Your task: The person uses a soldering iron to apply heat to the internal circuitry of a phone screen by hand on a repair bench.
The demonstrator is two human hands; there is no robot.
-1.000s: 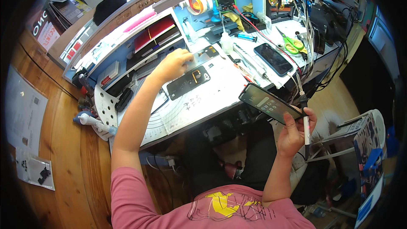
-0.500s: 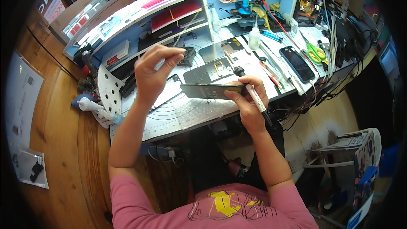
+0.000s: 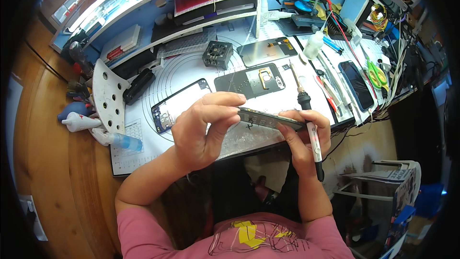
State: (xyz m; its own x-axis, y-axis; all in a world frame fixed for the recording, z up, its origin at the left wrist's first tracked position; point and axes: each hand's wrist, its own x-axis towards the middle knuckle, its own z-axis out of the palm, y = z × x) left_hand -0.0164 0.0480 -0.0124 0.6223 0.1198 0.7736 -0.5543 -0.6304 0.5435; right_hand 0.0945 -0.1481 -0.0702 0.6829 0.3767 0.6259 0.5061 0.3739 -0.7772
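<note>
Since the earlier frame the phone panel (image 3: 268, 118) has been drawn nearer the body and is gripped edge-on between the closed left hand (image 3: 203, 132) and the right hand (image 3: 306, 139), which also clasps a pen-like tool (image 3: 314, 146); inspection or prying seems in hand, so a steady grip is called for.

A cluttered tabletop (image 3: 143, 156) stands against a lit blue shelf (image 3: 158, 17). Wooden floor (image 3: 52, 163) lies to the left.
</note>
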